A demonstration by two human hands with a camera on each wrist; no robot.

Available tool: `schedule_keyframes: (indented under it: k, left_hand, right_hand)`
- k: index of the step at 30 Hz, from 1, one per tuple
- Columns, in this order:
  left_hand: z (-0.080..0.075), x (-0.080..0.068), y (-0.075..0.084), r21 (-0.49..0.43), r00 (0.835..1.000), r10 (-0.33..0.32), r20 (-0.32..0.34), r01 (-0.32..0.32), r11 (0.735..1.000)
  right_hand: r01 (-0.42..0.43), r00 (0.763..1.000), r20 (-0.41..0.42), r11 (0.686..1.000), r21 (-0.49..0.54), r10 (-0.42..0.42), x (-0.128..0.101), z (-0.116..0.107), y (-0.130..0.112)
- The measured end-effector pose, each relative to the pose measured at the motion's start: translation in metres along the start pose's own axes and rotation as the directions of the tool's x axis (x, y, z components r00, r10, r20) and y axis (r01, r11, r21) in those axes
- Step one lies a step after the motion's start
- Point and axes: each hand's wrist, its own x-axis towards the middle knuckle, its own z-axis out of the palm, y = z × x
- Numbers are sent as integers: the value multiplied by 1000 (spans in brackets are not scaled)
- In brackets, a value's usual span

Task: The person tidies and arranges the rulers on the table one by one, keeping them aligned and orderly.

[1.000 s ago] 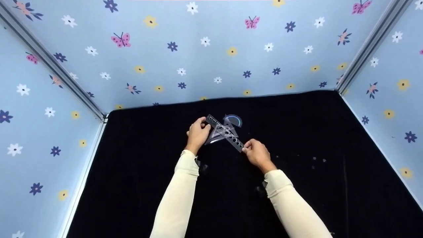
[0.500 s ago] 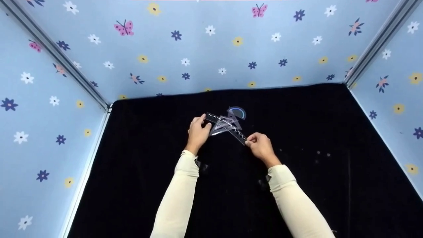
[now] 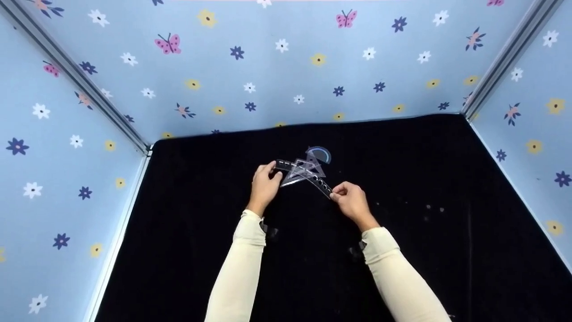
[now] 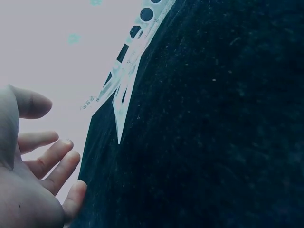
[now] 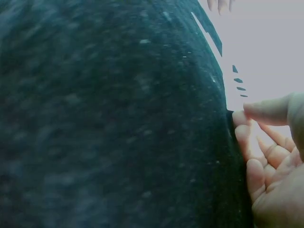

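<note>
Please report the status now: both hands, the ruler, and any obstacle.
Left hand and right hand pinch opposite ends of the clear plastic stencil ruler. Clear triangles and blue-rimmed protractor lie underneath.

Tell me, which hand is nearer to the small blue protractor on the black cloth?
Left. The left hand holds the ruler end below-left of the protractor; the right hand pinches the other end, farther below-right.
</note>
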Motion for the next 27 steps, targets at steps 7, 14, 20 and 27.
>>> schedule_keyframes:
  k: [7,14,20,27]
  left_hand:
    - [-6,-16,-5,-55,999,29,-16,-30,998]
    - [-13,-27,-12,-85,1000,6,1,-6,996]
    - [-18,-33,-18,-112,1000,-7,-14,6,994]
    - [-25,-39,-25,-147,999,-37,-30,32,989]
  right_hand:
    - [6,1000,12,1000,26,-6,-2,-2,-1]
    - [22,999,27,999,34,-23,-2,-1,-4]
    - [39,999,-19,997,65,-38,-6,-1,-3]
    - [52,999,-12,992,113,-51,-12,-3,-6]
